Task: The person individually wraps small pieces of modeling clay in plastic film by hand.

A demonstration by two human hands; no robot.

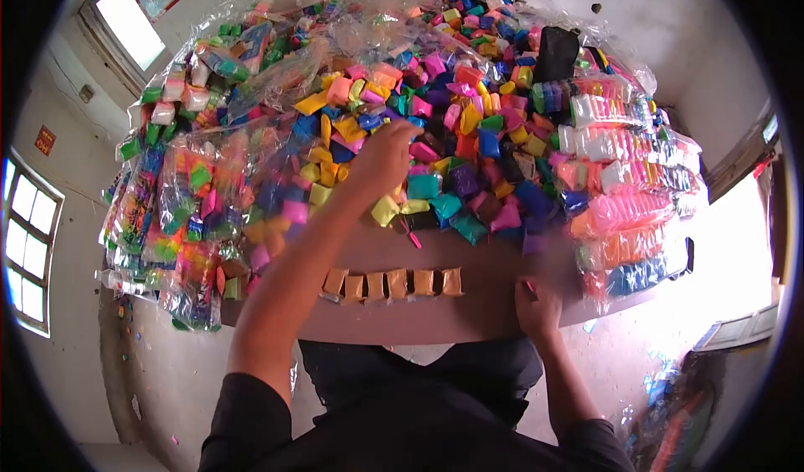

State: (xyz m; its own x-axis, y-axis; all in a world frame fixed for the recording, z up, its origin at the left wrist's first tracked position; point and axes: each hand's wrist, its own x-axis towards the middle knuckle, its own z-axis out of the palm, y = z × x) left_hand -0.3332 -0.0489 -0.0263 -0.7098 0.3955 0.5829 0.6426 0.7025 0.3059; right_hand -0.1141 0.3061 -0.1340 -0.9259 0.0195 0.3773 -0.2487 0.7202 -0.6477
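My left hand (387, 155) reaches over the middle of a large heap of small coloured packets (465, 141). Its fingers point down among them and are mostly hidden by the back of the hand, so its grip cannot be made out. Near the table's front edge, my right hand (538, 311) is closed, with a small pinkish-red thing (529, 286) showing at its fingers. Between my forearms lies a row of several tan packets (398, 283), side by side on the brown table (385, 325). A thin pink piece (414, 239) lies at the heap's front edge.
Clear bags of coloured packets (201, 187) are piled on the left. Wrapped stacks of packets (624, 212) line the right side. A black object (557, 53) stands at the back right. Clear plastic film (293, 74) covers part of the heap. Litter (662, 380) lies on the floor.
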